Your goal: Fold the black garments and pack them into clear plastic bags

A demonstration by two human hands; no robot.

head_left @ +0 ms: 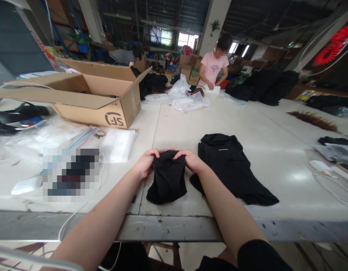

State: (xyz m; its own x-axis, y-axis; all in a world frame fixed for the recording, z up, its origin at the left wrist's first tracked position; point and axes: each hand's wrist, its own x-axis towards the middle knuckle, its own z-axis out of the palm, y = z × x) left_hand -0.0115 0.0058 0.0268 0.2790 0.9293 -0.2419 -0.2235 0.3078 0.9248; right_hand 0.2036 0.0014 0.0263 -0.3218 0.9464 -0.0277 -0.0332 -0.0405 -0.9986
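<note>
Both hands grip one small black cloth (167,178) near the table's (174,124) near edge. The left hand (145,162) pinches its top left corner, fingers curled over the fabric; the right hand (190,159) pinches the top right corner the same way. The cloth is soft and matte, bunched at the top and hanging in loose folds onto the smooth, pale, glossy tabletop (its lower hem looks slightly flared). Just right of it lies a larger black garment (228,169), flat and rumpled, with a small pale mark near its collar. To the far left stands an open cardboard box (106,101), and near it a flat clear plastic bag (119,145). At the far end a person in a pink shirt (213,67) handles crinkled plastic bags.
</note>
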